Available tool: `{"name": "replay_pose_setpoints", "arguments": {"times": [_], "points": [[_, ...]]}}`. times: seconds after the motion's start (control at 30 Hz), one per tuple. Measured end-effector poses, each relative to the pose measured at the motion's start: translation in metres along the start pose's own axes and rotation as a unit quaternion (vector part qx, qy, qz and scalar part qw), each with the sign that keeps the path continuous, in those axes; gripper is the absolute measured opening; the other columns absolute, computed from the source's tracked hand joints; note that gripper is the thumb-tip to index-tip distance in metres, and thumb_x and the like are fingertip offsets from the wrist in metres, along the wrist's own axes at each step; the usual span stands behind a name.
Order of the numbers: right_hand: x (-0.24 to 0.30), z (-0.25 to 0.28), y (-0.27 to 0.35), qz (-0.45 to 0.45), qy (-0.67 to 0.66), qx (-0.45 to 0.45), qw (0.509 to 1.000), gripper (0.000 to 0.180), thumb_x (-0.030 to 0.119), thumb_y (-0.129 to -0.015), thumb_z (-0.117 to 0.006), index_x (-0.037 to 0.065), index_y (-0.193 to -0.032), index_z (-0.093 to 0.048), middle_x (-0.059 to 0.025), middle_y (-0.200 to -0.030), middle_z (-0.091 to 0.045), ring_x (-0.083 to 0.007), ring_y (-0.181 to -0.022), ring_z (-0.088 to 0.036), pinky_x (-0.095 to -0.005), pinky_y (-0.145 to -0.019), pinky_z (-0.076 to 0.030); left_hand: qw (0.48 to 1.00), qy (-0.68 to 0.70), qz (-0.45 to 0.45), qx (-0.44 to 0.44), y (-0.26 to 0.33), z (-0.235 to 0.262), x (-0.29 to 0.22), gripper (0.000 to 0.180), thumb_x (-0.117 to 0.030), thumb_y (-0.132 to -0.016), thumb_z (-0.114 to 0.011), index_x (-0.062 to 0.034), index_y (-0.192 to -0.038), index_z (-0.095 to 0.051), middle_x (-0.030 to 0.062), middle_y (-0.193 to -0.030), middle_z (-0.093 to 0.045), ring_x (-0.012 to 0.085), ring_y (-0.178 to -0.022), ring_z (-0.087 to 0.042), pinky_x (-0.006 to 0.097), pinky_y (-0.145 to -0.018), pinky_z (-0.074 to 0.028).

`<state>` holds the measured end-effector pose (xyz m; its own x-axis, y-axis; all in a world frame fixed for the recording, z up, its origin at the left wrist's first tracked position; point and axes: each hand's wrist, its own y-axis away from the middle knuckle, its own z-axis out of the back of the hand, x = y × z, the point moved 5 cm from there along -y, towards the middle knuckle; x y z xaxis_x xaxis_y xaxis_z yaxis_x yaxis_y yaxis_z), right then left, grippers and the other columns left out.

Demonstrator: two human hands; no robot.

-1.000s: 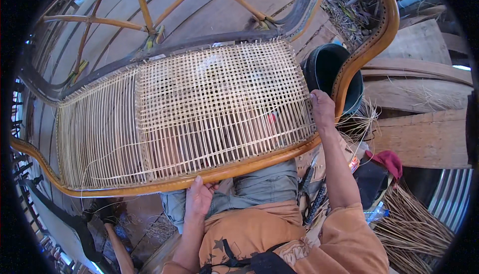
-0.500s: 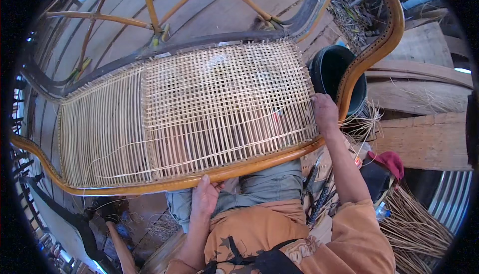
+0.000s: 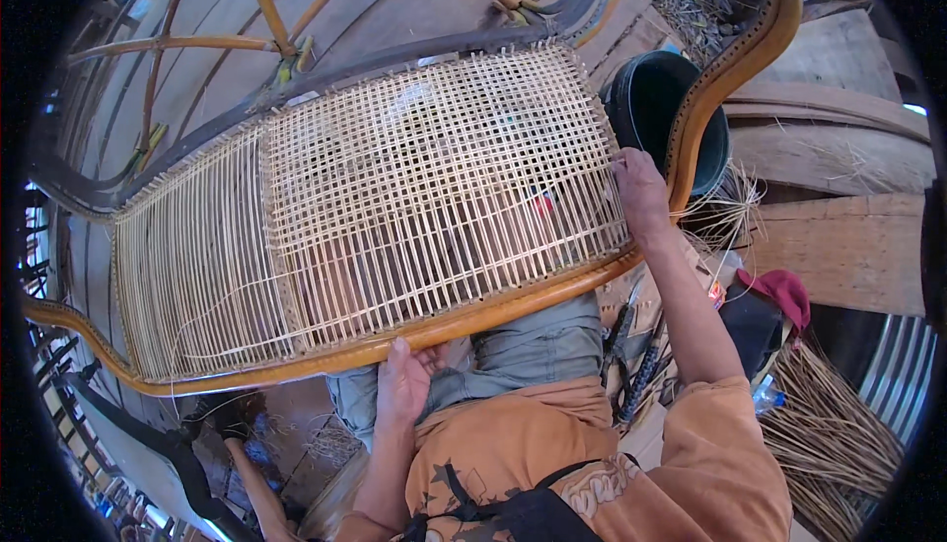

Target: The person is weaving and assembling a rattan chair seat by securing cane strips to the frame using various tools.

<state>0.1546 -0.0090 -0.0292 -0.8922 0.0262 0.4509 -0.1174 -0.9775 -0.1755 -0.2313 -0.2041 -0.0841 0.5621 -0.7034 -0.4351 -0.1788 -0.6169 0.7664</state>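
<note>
Little has shifted in the past second: both hands keep their places on the chair frame (image 3: pixel 326 360), which lies across the person's lap, while the view has edged slightly closer. Left hand (image 3: pixel 402 384) grips the near rail of the golden rattan frame from below, fingers curled around it and thumb on top. Right hand (image 3: pixel 639 192) rests at the right end of the woven cane panel (image 3: pixel 414 197), fingers bent and pressed to the strands beside the curved frame arm; whether it pinches a strand cannot be told. A dark bucket (image 3: pixel 656 108) stands just beyond that arm on the plank floor. Loose cane strips (image 3: pixel 838 433) lie in a bundle at the person's right, near a red cloth (image 3: pixel 784 290).
</note>
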Motion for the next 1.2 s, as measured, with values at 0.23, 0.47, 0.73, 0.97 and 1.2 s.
{"name": "replay_pose_setpoints", "arguments": {"times": [0.23,0.47,0.73,0.97,1.2], "points": [[0.023,0.078,-0.033,0.051,-0.013,-0.206,0.977,0.009,0.000,-0.088,-0.052,0.002,-0.093,-0.059,-0.0107,-0.084,-0.060,-0.0240,-0.074,-0.061,-0.0320,-0.068,-0.049,0.641,-0.664,-0.246,0.297,0.019,-0.204,-0.049,0.031,-0.030,-0.089,-0.056,-0.0022,-0.100,-0.061,0.0164,-0.086,-0.061,0.0315,-0.081,-0.060,0.040,-0.075,-0.048],[-0.020,0.034,-0.003,-0.207,-0.266,-0.059,0.940,0.008,0.005,-0.089,-0.055,0.001,-0.094,-0.060,-0.0067,-0.077,-0.061,-0.0127,-0.067,-0.058,-0.0274,-0.063,-0.048,0.440,-0.736,-0.493,0.145,-0.123,-0.309,-0.024,0.049,-0.037,-0.085,-0.059,-0.0080,-0.124,-0.053,0.0123,-0.137,-0.042,0.0386,-0.126,-0.036,0.052,-0.100,-0.032],[-0.025,0.017,0.007,-0.217,-0.200,-0.044,0.954,0.008,0.005,-0.089,-0.057,0.000,-0.095,-0.060,-0.0104,-0.076,-0.060,-0.0149,-0.069,-0.059,-0.0285,-0.064,-0.047,0.424,-0.757,-0.472,0.160,-0.141,-0.304,-0.005,0.054,-0.043,-0.086,-0.056,-0.0138,-0.131,-0.050,0.0102,-0.142,-0.037,0.0393,-0.133,-0.026,0.053,-0.105,-0.022],[-0.024,0.015,0.003,-0.199,-0.171,-0.025,0.965,0.010,0.005,-0.089,-0.058,0.000,-0.096,-0.061,-0.0125,-0.081,-0.063,-0.0210,-0.072,-0.061,-0.0304,-0.068,-0.048,0.446,-0.755,-0.455,0.158,-0.145,-0.304,-0.004,0.053,-0.043,-0.087,-0.056,-0.0157,-0.132,-0.050,0.0108,-0.141,-0.038,0.0399,-0.132,-0.026,0.056,-0.105,-0.020],[-0.023,0.013,-0.001,-0.152,-0.146,-0.042,0.977,0.009,0.005,-0.088,-0.059,0.001,-0.095,-0.062,-0.0126,-0.085,-0.063,-0.0232,-0.075,-0.061,-0.0305,-0.069,-0.048,0.452,-0.761,-0.443,0.146,-0.147,-0.309,-0.005,0.057,-0.039,-0.083,-0.062,-0.0179,-0.134,-0.048,0.0114,-0.142,-0.036,0.0399,-0.132,-0.026,0.057,-0.104,-0.020]]}}
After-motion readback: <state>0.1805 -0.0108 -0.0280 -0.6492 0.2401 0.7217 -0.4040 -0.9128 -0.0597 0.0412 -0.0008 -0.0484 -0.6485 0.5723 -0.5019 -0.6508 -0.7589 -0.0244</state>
